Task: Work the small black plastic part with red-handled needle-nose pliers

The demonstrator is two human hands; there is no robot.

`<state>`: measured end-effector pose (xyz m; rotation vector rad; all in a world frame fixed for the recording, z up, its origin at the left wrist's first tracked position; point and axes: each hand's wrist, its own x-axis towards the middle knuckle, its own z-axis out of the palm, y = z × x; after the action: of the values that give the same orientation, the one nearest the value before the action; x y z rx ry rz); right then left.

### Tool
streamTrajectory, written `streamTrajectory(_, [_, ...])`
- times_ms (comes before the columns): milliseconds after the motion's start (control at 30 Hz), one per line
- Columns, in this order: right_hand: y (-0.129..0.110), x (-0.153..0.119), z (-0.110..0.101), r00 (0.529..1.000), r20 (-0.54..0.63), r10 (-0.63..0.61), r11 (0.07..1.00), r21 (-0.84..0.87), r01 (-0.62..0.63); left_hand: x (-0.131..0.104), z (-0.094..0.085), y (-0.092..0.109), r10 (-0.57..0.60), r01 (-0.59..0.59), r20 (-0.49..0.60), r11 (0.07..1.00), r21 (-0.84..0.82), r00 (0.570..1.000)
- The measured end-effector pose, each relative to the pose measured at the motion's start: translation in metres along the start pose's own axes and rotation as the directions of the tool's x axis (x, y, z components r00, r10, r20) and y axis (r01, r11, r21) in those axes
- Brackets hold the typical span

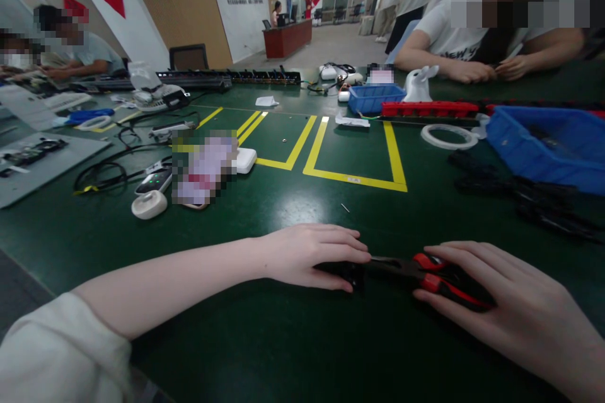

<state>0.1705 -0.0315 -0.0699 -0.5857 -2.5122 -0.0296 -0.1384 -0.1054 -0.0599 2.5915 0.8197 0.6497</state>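
My right hand (501, 289) is closed around the red and black handles of a pair of long-nose pliers (425, 271), whose jaws point left. Close to the jaw tips, my left hand (312, 255) grips a small black part (354, 274) between thumb and fingers. The plier tips reach that part, but the exact contact is hidden by my fingers. Beyond the hands, a thin metal pin (345, 208) lies on the green table (283, 340).
A phone (205, 170), a white case (246, 160) and black cables (118, 170) lie at left. Yellow tape (354, 181) marks rectangles ahead. Blue bins (548, 145), a tape roll (449, 136) and black bags (534, 195) sit at right. A person (491, 44) sits across the table.
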Motion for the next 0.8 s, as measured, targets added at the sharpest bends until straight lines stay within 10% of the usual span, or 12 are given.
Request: streamTrajectory(800, [-0.0023,0.0058,-0.0027,0.995,-0.038,-0.094,0.984,-0.155,0.087,0.0007,0.0011,-0.0036,-0.037,0.037,-0.012,0.999,0.004,0.999])
